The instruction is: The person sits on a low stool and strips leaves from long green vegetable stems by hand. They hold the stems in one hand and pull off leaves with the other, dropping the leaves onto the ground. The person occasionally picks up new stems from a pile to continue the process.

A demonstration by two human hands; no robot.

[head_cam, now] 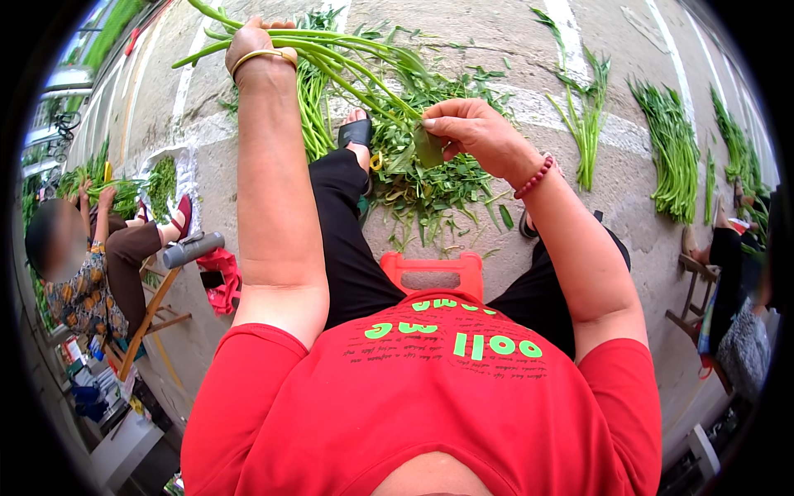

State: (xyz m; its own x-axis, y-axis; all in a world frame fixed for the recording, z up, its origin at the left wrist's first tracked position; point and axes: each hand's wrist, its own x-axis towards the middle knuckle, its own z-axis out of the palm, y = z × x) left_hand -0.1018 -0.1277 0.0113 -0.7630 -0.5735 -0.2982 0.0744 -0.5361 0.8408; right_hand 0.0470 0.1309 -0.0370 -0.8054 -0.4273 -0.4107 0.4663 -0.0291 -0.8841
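My left hand (255, 42), a bangle at its wrist, grips a small bunch of long green leafy-vegetable stems (347, 51), likely water spinach. The cut ends stick out to the left, and the leafy tips reach right. Thumb and fingers of my right hand (474, 130) pinch a broad green leaf (428, 147) at the tip end of the bunch; I cannot tell whether it is still attached. Below, between my feet, spreads a heap of loose leaves and trimmings (428, 192). A bundle of stems (313, 108) lies on the ground beside the heap, partly behind my left forearm.
Tied-looking stem bundles (667, 152) and a thinner bunch (583, 124) lie on the pavement at right. A red plastic stool (434, 265) is under me. At left, a seated person (111, 266) handles greens near a grey bottle (193, 249); another person (744, 335) sits far right.
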